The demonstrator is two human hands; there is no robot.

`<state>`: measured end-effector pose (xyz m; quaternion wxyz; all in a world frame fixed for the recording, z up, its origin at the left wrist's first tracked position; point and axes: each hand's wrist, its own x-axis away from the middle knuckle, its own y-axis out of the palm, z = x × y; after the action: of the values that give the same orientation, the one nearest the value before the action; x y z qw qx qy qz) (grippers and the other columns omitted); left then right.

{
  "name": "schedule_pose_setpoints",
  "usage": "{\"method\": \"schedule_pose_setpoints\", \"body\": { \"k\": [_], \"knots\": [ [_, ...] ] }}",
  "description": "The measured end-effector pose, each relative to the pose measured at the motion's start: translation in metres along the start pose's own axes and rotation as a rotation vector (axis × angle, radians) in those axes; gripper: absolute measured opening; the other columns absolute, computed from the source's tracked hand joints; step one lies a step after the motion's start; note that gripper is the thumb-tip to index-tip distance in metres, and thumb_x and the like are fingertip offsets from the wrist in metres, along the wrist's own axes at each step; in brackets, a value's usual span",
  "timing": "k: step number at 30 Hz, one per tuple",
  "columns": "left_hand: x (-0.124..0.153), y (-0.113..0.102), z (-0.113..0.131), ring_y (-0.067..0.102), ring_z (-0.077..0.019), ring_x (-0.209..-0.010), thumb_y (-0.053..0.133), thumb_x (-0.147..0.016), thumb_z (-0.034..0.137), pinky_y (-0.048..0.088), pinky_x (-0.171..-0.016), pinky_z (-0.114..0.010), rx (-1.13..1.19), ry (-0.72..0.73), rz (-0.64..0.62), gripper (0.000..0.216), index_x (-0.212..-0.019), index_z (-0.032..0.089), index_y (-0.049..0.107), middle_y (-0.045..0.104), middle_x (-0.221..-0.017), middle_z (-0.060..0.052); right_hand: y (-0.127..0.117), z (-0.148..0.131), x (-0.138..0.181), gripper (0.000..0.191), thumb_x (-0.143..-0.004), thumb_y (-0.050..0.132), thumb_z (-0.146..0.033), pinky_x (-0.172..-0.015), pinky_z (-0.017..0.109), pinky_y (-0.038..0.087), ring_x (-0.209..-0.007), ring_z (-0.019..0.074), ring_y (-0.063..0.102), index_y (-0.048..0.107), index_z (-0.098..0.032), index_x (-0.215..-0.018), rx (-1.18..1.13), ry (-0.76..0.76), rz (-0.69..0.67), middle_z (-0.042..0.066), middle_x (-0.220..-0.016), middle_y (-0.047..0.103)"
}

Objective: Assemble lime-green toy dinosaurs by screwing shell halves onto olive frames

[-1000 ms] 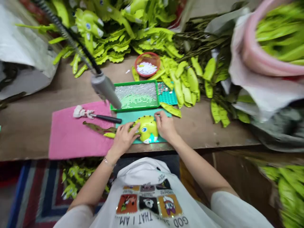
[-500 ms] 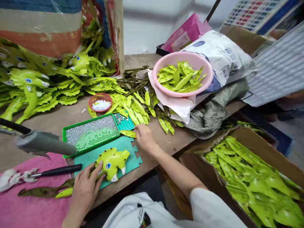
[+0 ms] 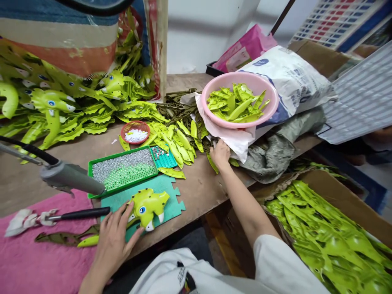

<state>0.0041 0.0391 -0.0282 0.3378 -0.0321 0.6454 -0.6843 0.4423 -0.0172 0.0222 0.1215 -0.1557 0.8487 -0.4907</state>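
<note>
So the yellow-green dino head was lying on the teal foam mat, blue eye up, with the left hand at its left end. Those fingers were spread pretty loose, fingertips resting on the piece and the thumb well apart, more a light touch than a grip. The right hand was way off to the side, down by the green leaf-shaped pieces and just below the pink basin. Its fingertips were mostly hidden, so I couldn't tell how far open they were or if they had hold of anything. A green tray of tiny metal bits sat just behind the mat, and a black-handled tool lay left of it, mostly on the pink cloth.
</note>
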Motion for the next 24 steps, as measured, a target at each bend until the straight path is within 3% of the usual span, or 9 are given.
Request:
{"method": "schedule_pose_setpoints", "body": {
  "k": [4, 7, 11, 15, 18, 22, 24],
  "knots": [
    [-0.001, -0.002, 0.003, 0.059, -0.0329, -0.117, 0.047, -0.094, 0.059, 0.038, -0.101, -0.046, -0.007, -0.001, -0.021, 0.074, -0.153, 0.018, 0.031, 0.057, -0.137, -0.02, 0.003, 0.005, -0.003, 0.032, -0.073, 0.063, -0.019, -0.099, 0.045, 0.045, -0.108, 0.0319, 0.063, 0.06, -0.011, -0.103, -0.242, 0.088, -0.089, 0.018, -0.11, 0.067],
    [-0.003, -0.004, 0.008, 0.055, -0.0365, -0.123, 0.047, -0.092, 0.065, 0.037, -0.103, -0.05, -0.008, -0.036, -0.05, 0.083, -0.156, 0.018, 0.024, 0.048, -0.147, -0.022, 0.006, 0.01, 0.003, 0.018, -0.071, 0.064, -0.024, -0.079, 0.035, 0.051, -0.079, 0.0209, 0.065, 0.059, -0.017, -0.086, -0.488, 0.152, -0.208, 0.004, -0.083, 0.066],
    [-0.008, -0.003, 0.016, 0.052, -0.0413, -0.127, 0.058, -0.084, 0.066, 0.035, -0.105, -0.057, -0.049, -0.069, -0.082, 0.097, -0.157, 0.018, 0.018, 0.034, -0.155, -0.026, 0.005, 0.009, 0.018, 0.023, -0.07, 0.07, -0.032, -0.053, 0.025, 0.043, -0.053, 0.0109, 0.05, 0.052, -0.021, -0.08, -0.822, 0.22, -0.341, -0.005, -0.064, 0.054],
    [-0.019, -0.002, 0.028, 0.045, -0.0462, -0.132, 0.077, -0.067, 0.063, 0.034, -0.106, -0.061, -0.096, -0.076, -0.133, 0.115, -0.156, 0.016, 0.021, 0.023, -0.158, -0.03, -0.001, 0.0, 0.035, 0.023, -0.074, 0.07, -0.038, -0.05, 0.022, 0.041, -0.049, 0.0082, 0.045, 0.054, -0.021, -0.079, -1.074, 0.258, -0.459, -0.007, -0.058, 0.051],
    [-0.029, -0.004, 0.036, 0.049, -0.0438, -0.126, 0.082, -0.065, 0.058, 0.041, -0.101, -0.055, -0.085, -0.131, -0.192, 0.112, -0.154, 0.016, 0.03, 0.032, -0.154, -0.028, 0.003, -0.008, 0.062, 0.018, -0.07, 0.073, -0.029, -0.048, 0.02, 0.039, -0.053, 0.0084, 0.051, 0.061, -0.02, -0.08, -1.151, 0.307, -0.618, -0.003, -0.064, 0.06],
    [-0.031, -0.007, 0.04, 0.054, -0.041, -0.118, 0.083, -0.065, 0.048, 0.047, -0.093, -0.049, -0.043, -0.154, -0.219, 0.101, -0.151, 0.019, 0.039, 0.043, -0.141, -0.024, 0.02, -0.017, 0.118, 0.036, -0.052, 0.085, -0.02, -0.039, 0.016, 0.027, -0.045, 0.0038, 0.044, 0.064, -0.017, -0.081, -1.125, 0.349, -0.894, -0.005, -0.064, 0.062],
    [-0.028, -0.01, 0.039, 0.053, -0.0398, -0.118, 0.082, -0.064, 0.045, 0.046, -0.094, -0.049, -0.014, -0.138, -0.164, 0.099, -0.151, 0.022, 0.04, 0.041, -0.141, -0.022, 0.03, -0.022, 0.146, 0.042, -0.045, 0.09, -0.023, -0.039, 0.016, 0.031, -0.043, 0.0036, 0.045, 0.061, -0.017, -0.076, -1.075, 0.345, -0.932, -0.006, -0.06, 0.061]
  ]
}}
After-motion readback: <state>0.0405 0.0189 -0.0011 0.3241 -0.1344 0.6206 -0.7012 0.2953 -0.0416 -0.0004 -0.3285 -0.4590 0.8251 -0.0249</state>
